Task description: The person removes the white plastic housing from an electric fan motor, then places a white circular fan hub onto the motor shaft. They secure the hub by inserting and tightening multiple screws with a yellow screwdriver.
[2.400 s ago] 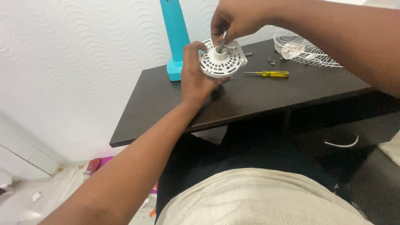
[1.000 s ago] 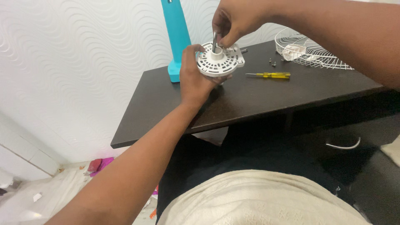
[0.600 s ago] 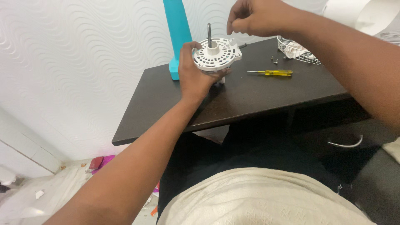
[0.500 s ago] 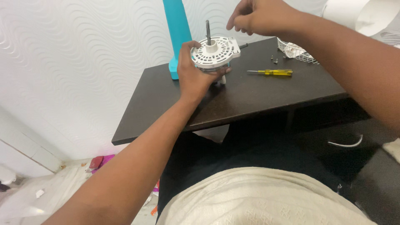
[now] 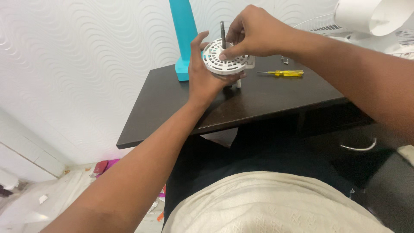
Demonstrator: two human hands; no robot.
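My left hand grips a round white slotted fan-motor cover from the left and below, holding it just above the dark table. A grey metal shaft stands up from the cover's middle. My right hand rests on top of the cover, thumb pressed on its near face and fingers curled over the far edge beside the shaft.
A turquoise stand rises at the table's back left against the wavy white wall. A yellow-handled screwdriver lies right of the hands, small screws beyond it. A white wire fan guard and white fan part sit at the upper right.
My right hand let go of the shaft, lifted away to the right, then came back down onto the top of the cover. My left hand kept holding the cover, tilting it slightly.
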